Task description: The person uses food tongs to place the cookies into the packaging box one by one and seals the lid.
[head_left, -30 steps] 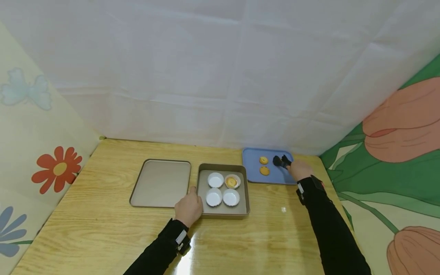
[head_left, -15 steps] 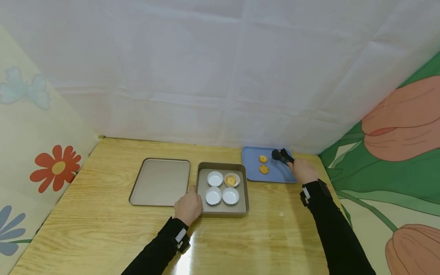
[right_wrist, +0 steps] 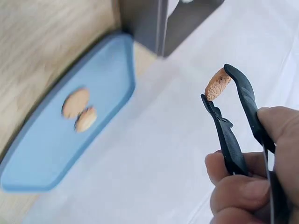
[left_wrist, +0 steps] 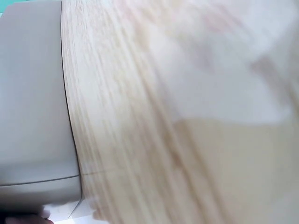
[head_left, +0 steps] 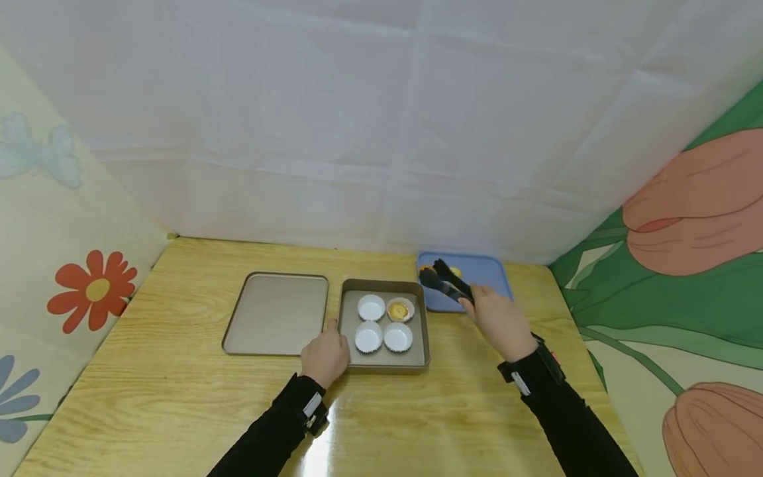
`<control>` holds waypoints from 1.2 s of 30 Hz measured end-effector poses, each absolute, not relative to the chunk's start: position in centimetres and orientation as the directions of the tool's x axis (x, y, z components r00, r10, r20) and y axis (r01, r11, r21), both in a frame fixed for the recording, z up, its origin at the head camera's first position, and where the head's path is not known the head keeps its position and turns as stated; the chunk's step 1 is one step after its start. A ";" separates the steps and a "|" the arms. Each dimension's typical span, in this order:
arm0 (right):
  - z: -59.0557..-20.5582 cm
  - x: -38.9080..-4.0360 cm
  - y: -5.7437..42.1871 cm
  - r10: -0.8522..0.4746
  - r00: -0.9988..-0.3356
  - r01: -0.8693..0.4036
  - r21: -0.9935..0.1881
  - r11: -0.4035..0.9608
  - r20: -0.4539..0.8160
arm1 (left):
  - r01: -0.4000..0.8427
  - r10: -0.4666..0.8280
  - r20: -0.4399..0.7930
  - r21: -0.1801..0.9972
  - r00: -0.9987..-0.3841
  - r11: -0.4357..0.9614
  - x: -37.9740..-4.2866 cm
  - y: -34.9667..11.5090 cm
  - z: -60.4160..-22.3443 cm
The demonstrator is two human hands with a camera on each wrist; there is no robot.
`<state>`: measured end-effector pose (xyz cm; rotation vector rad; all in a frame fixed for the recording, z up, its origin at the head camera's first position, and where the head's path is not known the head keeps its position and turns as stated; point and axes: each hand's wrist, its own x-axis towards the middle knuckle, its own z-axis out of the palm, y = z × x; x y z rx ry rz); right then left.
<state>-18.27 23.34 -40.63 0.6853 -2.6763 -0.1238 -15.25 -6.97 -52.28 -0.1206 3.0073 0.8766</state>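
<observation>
My right hand (head_left: 499, 322) holds black tongs (head_left: 448, 283) above the front left of the blue tray. Between the tong tips a brown cookie (right_wrist: 218, 85) is pinched, raised well off the tray in the right wrist view. Two more cookies, a round one (right_wrist: 75, 102) and another (right_wrist: 86, 119), lie on the blue tray (right_wrist: 42, 158). My left hand (head_left: 324, 358) grips the left side of a square baking pan (head_left: 384, 369), thumb along the rim. Inside the pan are three bare white cupcake liners (head_left: 397, 338) and one liner (head_left: 401, 309) with a cookie in it.
A flat square tray or lid (head_left: 277, 315) lies left of the pan on the wooden table (head_left: 149, 371). A white cloth (head_left: 286, 132) hangs behind the table. Printed panels (head_left: 715, 318) stand at both sides.
My right hand has lifted the tongs with the cookie off the right part of the blue tray and moved left, toward the pan. My left hand stays at the pan.
</observation>
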 end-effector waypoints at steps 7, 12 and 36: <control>-42.9 -15.0 20.5 -0.557 -0.782 -0.519 0.203 0.830 0.280 | -0.078 -0.075 -0.028 0.538 -0.997 0.840 -15.4 -6.9 -52.3; -44.4 -13.8 19.9 -0.599 -0.757 -0.545 0.254 0.799 0.261 | -0.079 -0.077 -0.026 0.541 -0.997 0.838 -15.4 -6.9 -52.3; -45.3 -13.3 19.3 -0.610 -0.778 -0.556 0.288 0.780 0.152 | -0.079 -0.070 -0.038 0.543 -0.997 0.836 -15.4 -7.0 -52.2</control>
